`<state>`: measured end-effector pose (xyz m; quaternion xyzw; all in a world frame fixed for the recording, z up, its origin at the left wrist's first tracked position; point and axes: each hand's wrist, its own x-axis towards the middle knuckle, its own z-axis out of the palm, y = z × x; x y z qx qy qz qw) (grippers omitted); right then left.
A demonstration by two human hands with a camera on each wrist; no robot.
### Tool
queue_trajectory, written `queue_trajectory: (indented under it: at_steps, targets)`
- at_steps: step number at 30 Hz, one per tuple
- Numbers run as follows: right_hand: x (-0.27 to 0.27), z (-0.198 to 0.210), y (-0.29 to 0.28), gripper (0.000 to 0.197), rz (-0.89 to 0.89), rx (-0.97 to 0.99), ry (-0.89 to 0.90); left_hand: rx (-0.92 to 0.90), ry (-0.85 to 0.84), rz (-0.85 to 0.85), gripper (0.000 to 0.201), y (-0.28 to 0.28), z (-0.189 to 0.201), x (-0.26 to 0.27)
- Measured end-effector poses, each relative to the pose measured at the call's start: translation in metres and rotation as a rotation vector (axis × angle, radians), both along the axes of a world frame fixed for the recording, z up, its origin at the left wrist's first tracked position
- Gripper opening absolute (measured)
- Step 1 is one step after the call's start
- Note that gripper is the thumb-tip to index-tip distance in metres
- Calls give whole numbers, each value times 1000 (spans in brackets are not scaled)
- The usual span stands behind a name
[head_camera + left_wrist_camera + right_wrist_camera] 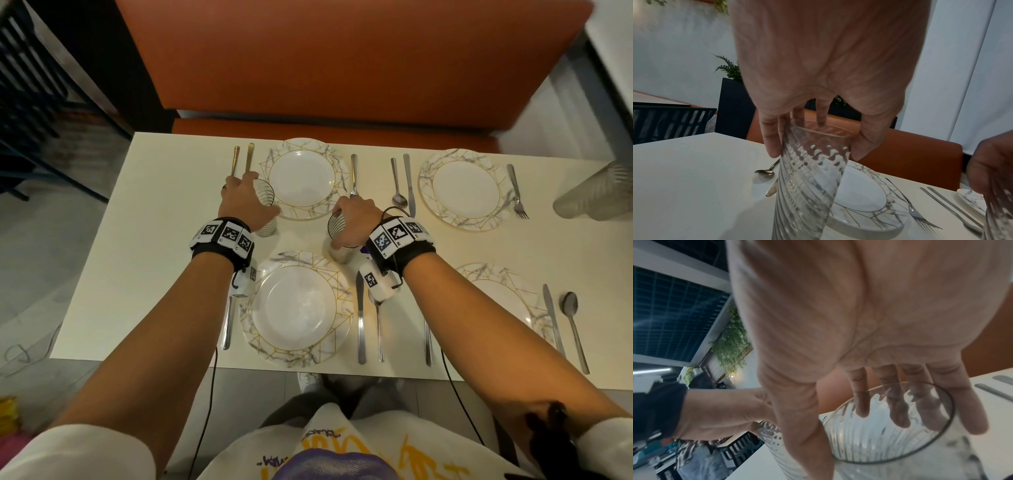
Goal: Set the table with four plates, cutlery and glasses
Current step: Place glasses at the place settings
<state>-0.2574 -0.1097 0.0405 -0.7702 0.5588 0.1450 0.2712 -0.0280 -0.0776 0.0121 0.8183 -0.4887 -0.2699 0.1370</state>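
My left hand grips a ribbed glass from above, fingers and thumb curled round its rim, beside the near-left edge of the far-left plate. My right hand grips a second ribbed glass the same way, between the far-left plate and the near-left plate. Whether either glass touches the white table I cannot tell. Two more plates lie to my right, cutlery beside all four, and an orange bench stands beyond.

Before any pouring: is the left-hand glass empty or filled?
Empty. Through the ribbed glass in the left hand the plate shows clearly, with no liquid line.
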Motion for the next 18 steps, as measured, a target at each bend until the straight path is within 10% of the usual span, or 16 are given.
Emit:
queue_trajectory:
  at_steps: [11,18]
  targets:
    - [-14,4,-1,100,-23,19,-71,21,-219,-75,104,-1,21,-5]
    - [-86,37,-18,75,-159,-34,-294,-206,-117,-215,62,-33,71,-75]
